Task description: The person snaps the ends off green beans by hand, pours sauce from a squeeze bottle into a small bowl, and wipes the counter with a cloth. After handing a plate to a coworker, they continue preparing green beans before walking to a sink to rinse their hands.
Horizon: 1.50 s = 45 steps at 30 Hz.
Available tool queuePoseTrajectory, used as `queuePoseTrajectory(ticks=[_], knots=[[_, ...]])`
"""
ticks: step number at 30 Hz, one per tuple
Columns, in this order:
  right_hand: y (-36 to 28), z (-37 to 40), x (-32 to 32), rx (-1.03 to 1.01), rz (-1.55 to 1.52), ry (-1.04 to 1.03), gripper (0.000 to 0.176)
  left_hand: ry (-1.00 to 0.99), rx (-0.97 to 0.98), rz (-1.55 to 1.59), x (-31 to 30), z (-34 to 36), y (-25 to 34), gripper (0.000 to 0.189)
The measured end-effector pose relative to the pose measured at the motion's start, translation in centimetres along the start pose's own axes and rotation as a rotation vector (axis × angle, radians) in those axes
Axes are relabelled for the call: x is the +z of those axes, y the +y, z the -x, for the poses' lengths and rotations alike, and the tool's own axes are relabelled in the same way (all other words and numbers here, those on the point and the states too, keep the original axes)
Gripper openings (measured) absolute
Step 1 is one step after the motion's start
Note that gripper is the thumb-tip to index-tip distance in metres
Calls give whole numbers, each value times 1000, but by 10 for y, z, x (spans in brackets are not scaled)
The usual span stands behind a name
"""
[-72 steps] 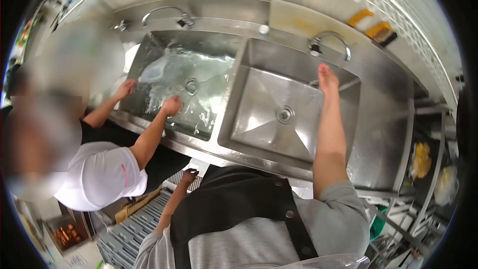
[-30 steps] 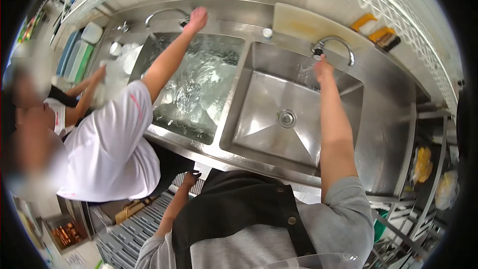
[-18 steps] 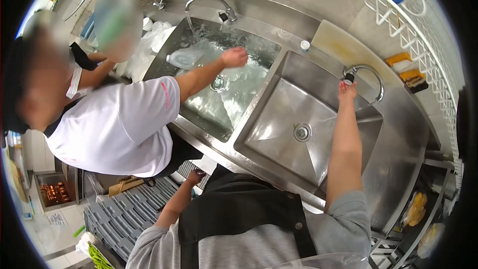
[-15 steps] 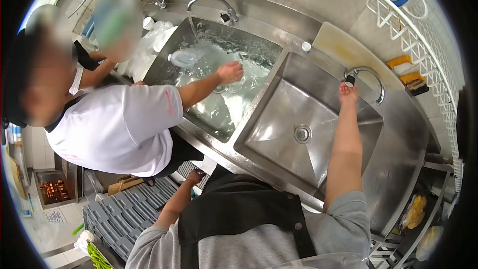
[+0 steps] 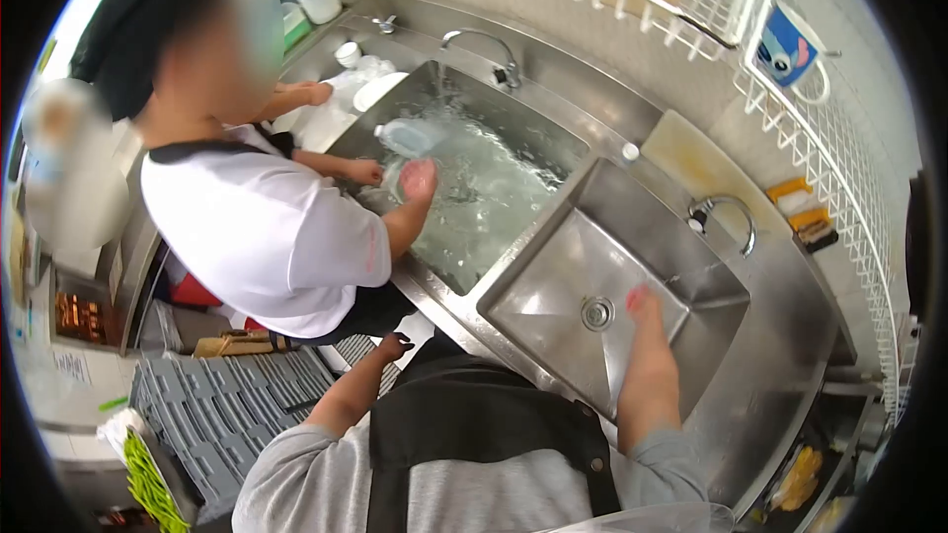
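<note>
My right hand [image 5: 642, 302] is over the right sink basin [image 5: 583, 247], just right of its drain [image 5: 596, 313]; its fingers are blurred and nothing can be made out in them. The right faucet [image 5: 748, 222] stands behind the hand, apart from it. Low beside my apron, in front of the sink's edge, my left hand [image 5: 397, 344] is dark and small, with its fingers unclear. In the left basin, water runs from the left faucet [image 5: 481, 34] near a clear bottle [image 5: 410, 137].
On the left a co-worker in a white shirt [image 5: 267, 227] has a hand [image 5: 419, 179] over the water-filled basin. Grey ridged crates [image 5: 217, 415] stand at lower left. A cutting board [image 5: 691, 150] leans behind the sink, below a white wire rack [image 5: 800, 128] with a blue mug [image 5: 787, 47].
My right hand has left the right faucet and come down towards me into the basin. The co-worker's hand has moved left over the water. The camera view has shifted.
</note>
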State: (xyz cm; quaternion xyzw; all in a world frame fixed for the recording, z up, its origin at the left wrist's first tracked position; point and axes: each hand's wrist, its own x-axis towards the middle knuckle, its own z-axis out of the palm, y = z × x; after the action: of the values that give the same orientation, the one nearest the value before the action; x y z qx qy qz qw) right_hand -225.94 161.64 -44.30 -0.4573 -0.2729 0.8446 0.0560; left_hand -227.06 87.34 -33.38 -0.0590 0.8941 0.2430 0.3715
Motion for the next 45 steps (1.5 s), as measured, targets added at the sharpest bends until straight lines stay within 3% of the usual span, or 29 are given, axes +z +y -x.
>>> queuePoseTrajectory(ticks=[2, 4, 7, 9, 11, 13, 16, 18, 19, 21, 25, 28, 30, 32, 34, 37, 39, 41, 42, 43, 45], knots=[[40, 26, -31, 205, 86, 119, 24, -30, 4, 10, 2, -3, -2, 43], [62, 61, -20, 379, 128, 466, 31, -12, 27, -10, 0, -1, -3, 43], [62, 97, -2, 431, 111, 375, 48, -38, 141, -163, -9, 1, -6, 40], [46, 86, 13, 320, -61, 199, 63, -72, 242, -313, -22, 9, -8, 41], [-1, 177, 104, 149, -247, -105, 65, -85, 247, -354, -30, 10, -19, 42], [-40, 262, 183, 46, -493, -585, 69, -56, 132, -314, -32, 12, -23, 39], [-67, 327, 239, -288, -477, -1096, 66, 28, 484, -631, 4, -34, -93, 36], [-66, 339, 253, -390, -476, -1335, 66, 22, 226, -144, 2, 8, -91, 34], [-47, 341, 260, -331, -517, -1389, 59, 62, 113, 100, 3, 28, -90, 34], [-18, 207, 206, -202, 299, -824, 46, 106, 30, 289, 23, 44, -120, 41], [56, 232, 193, -606, 1495, -447, 26, 142, -93, 438, 59, 100, -199, 39], [93, 295, 235, -999, 1540, -238, 28, 44, -125, 354, 110, 152, -291, 32], [124, 320, 257, -1262, 1429, -297, 24, -130, 204, -464, 132, 204, -340, 43], [169, 367, 289, -1438, 1214, -361, 20, -93, 22, -143, 162, 261, -375, 36], [228, 436, 315, -1500, 1201, -419, 15, -19, -127, 191, 180, 301, -397, 31], [329, 476, 312, -1428, 1335, -820, 29, 111, -80, 461, 197, 327, -411, 32], [388, 506, 300, -1253, 1418, -1108, 33, 163, -59, 633, 203, 324, -408, 37], [431, 498, 276, -1289, 1698, -1346, 39, 84, -387, 748, 205, 289, -394, 34], [453, 472, 256, -1009, 1995, -1430, 41, 183, -525, 989, 201, 282, -366, 33], [474, 435, 234, -690, 2268, -1488, 44, 222, -498, 1087, 204, 276, -351, 33], [511, 347, 185, 187, 2852, -1443, 42, 268, -446, 1212, 211, 269, -325, 33]])
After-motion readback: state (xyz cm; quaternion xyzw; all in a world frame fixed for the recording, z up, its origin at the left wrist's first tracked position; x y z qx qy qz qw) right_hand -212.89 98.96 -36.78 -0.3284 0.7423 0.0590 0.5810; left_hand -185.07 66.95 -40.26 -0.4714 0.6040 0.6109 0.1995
